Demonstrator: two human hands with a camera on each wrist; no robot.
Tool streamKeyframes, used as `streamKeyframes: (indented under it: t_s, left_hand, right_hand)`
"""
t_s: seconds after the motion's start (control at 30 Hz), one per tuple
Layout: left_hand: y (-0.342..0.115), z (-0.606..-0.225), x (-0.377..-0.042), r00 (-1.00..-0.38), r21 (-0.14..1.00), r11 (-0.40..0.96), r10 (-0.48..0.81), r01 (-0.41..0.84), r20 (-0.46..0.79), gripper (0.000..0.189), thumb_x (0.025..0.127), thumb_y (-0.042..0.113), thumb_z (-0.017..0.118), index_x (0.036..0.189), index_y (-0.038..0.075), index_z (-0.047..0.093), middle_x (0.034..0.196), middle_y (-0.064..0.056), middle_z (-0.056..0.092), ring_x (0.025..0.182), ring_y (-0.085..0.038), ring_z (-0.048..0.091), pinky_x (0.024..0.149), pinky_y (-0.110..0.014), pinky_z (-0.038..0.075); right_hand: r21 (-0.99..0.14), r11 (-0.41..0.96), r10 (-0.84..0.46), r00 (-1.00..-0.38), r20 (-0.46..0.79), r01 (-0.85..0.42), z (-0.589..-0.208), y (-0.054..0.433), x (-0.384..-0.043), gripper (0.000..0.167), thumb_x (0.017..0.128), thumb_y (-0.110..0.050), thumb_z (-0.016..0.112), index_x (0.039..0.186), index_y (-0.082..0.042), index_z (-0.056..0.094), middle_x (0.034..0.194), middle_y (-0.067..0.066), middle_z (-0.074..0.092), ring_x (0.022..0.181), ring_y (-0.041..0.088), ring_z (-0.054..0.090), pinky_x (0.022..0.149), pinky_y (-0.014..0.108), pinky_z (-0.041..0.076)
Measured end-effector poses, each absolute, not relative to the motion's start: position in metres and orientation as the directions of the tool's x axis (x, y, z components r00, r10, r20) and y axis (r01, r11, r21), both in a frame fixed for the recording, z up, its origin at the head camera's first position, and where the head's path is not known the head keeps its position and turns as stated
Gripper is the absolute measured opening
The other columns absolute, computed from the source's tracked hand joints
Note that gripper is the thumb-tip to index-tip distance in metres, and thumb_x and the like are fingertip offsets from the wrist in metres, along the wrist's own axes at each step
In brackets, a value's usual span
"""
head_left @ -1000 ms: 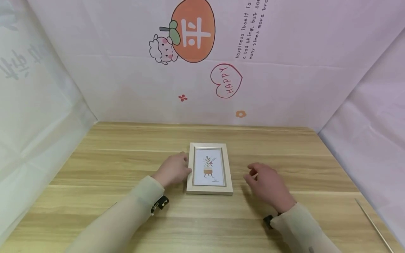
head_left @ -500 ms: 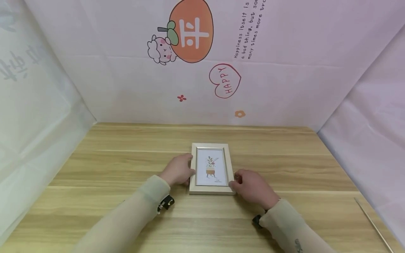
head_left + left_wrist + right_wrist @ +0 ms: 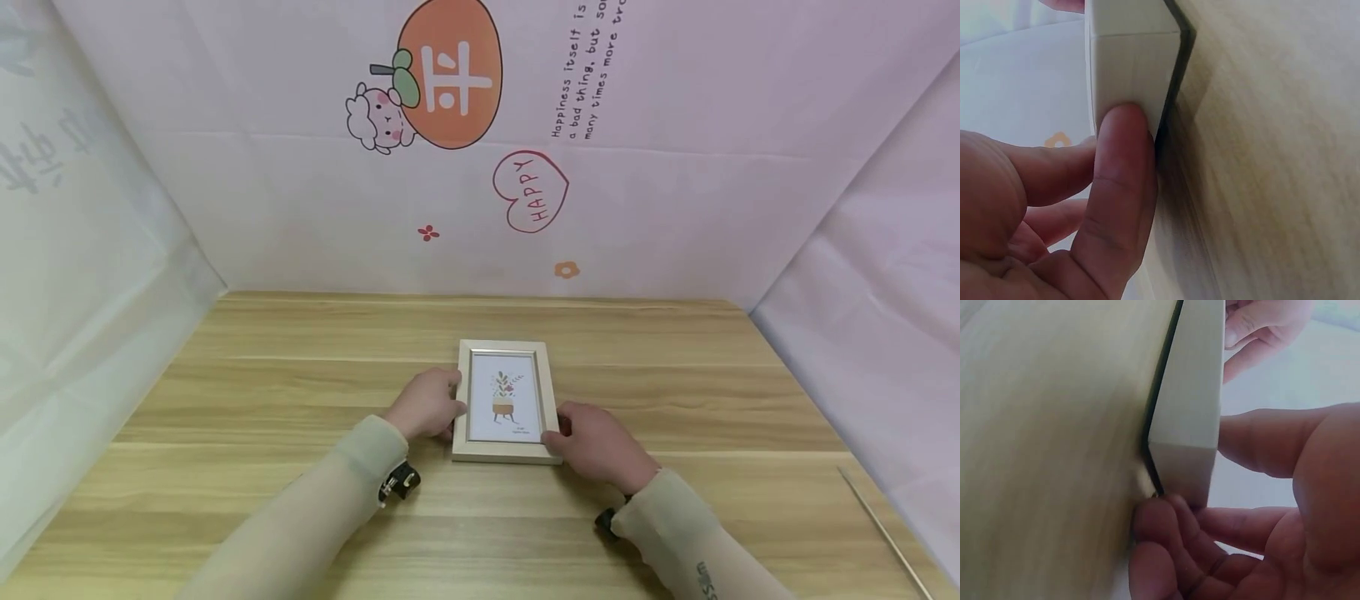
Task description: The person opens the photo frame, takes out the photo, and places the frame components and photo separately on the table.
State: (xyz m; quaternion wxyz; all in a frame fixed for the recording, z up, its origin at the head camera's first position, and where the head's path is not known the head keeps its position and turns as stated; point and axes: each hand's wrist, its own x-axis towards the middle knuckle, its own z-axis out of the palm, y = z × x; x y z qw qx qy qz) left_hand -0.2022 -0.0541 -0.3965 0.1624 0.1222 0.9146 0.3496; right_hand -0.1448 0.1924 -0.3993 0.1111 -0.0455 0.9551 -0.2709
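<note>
Picture frame [image 3: 505, 400]: face up, tabletop [image 3: 510, 533] beneath it. Left grip [image 3: 426, 405] pinches its left edge, right grip [image 3: 602, 443] its lower-right corner — both firmly closed up. Two-handed hold judged established — lift unconfirmed.

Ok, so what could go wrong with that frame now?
The frame might twist if it's lifted: the right fingers hold it by a near corner, while the left fingers hold its side a bit farther up.
Its far end might dip too, because nothing is holding it there.
And fingers could get pinched if it drops, since the right ones are down close to the table at its edge.
</note>
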Motion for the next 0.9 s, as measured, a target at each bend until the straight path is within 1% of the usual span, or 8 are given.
streamKeyframes:
  t_s: [0.23, 0.3, 0.37, 0.47, 0.6, 0.7, 0.8, 0.9]
  left_hand:
    - [-0.056, -0.397, -0.203, -0.915, 0.682, 0.722, 0.345, 0.117, -0.208, 0.021, 0.094, 0.004, 0.067, 0.081, 0.004, 0.05, 0.07, -0.01, 0.058, 0.05, -0.018, 0.064, 0.052, -0.028, 0.053]
    - [-0.056, -0.398, -0.202, -0.914, 0.68, 0.722, 0.351, 0.126, -0.203, 0.022, 0.094, 0.004, 0.066, 0.08, 0.004, 0.049, 0.07, -0.01, 0.057, 0.049, -0.017, 0.063, 0.051, -0.028, 0.053]
    - [-0.055, -0.398, -0.202, -0.913, 0.676, 0.724, 0.359, 0.14, -0.195, 0.022, 0.094, 0.004, 0.066, 0.08, 0.004, 0.049, 0.07, -0.01, 0.057, 0.049, -0.017, 0.063, 0.051, -0.028, 0.053]
    - [-0.054, -0.399, -0.201, -0.908, 0.674, 0.723, 0.371, 0.152, -0.193, 0.022, 0.094, 0.004, 0.065, 0.08, 0.004, 0.049, 0.072, -0.01, 0.057, 0.05, -0.016, 0.063, 0.052, -0.028, 0.052]
    - [-0.053, -0.399, -0.201, -0.899, 0.676, 0.718, 0.393, 0.167, -0.194, 0.02, 0.095, 0.004, 0.064, 0.081, 0.004, 0.05, 0.074, -0.009, 0.056, 0.051, -0.017, 0.063, 0.052, -0.029, 0.052]
    - [-0.054, -0.399, -0.201, -0.888, 0.65, 0.731, 0.42, 0.209, -0.188, 0.019, 0.094, 0.005, 0.064, 0.081, 0.006, 0.051, 0.073, -0.008, 0.056, 0.052, -0.016, 0.063, 0.053, -0.029, 0.051]
    - [-0.055, -0.398, -0.202, -0.882, 0.57, 0.77, 0.444, 0.286, -0.158, 0.023, 0.092, 0.01, 0.067, 0.078, 0.009, 0.05, 0.071, -0.004, 0.052, 0.059, -0.015, 0.057, 0.058, -0.03, 0.047]
    - [-0.056, -0.397, -0.203, -0.882, 0.499, 0.801, 0.45, 0.331, -0.137, 0.026, 0.091, 0.016, 0.071, 0.077, 0.009, 0.05, 0.071, -0.004, 0.049, 0.068, -0.02, 0.051, 0.064, -0.034, 0.044]
  right_hand:
    - [-0.517, 0.855, -0.154, -0.97, -0.19, -0.035, -0.391, 0.189, -0.142, 0.019, 0.095, -0.023, 0.066, 0.084, -0.01, 0.057, 0.07, 0.003, 0.053, 0.063, 0.019, 0.05, 0.057, 0.033, 0.043]
    - [-0.505, 0.862, -0.153, -0.973, -0.171, -0.047, -0.388, 0.189, -0.141, 0.017, 0.096, -0.023, 0.065, 0.095, -0.006, 0.063, 0.08, 0.005, 0.061, 0.07, 0.019, 0.055, 0.064, 0.037, 0.049]
    - [-0.5, 0.864, -0.155, -0.977, -0.149, -0.061, -0.384, 0.189, -0.139, 0.026, 0.098, -0.023, 0.063, 0.112, -0.001, 0.065, 0.093, 0.008, 0.066, 0.077, 0.02, 0.057, 0.072, 0.04, 0.051]
    - [-0.516, 0.853, -0.156, -0.982, -0.108, -0.079, -0.38, 0.189, -0.137, 0.042, 0.099, -0.021, 0.061, 0.133, 0.003, 0.058, 0.108, 0.01, 0.068, 0.085, 0.019, 0.059, 0.077, 0.041, 0.052]
    - [-0.559, 0.824, -0.158, -0.985, -0.072, -0.091, -0.374, 0.189, -0.135, 0.043, 0.099, -0.021, 0.06, 0.137, -0.001, 0.055, 0.101, 0.007, 0.068, 0.082, 0.017, 0.061, 0.07, 0.037, 0.052]
    - [-0.578, 0.81, -0.156, -0.986, -0.054, -0.097, -0.369, 0.19, -0.134, 0.047, 0.098, -0.021, 0.061, 0.141, -0.005, 0.052, 0.096, 0.005, 0.068, 0.078, 0.015, 0.06, 0.066, 0.035, 0.052]
    - [-0.596, 0.797, -0.16, -0.986, -0.048, -0.101, -0.365, 0.19, -0.133, 0.05, 0.097, -0.021, 0.062, 0.144, -0.007, 0.05, 0.092, 0.004, 0.066, 0.072, 0.015, 0.058, 0.062, 0.033, 0.05]
    - [-0.613, 0.783, -0.168, -0.985, -0.04, -0.108, -0.362, 0.19, -0.131, 0.052, 0.098, -0.022, 0.062, 0.145, -0.007, 0.048, 0.091, 0.004, 0.066, 0.07, 0.014, 0.058, 0.06, 0.033, 0.05]
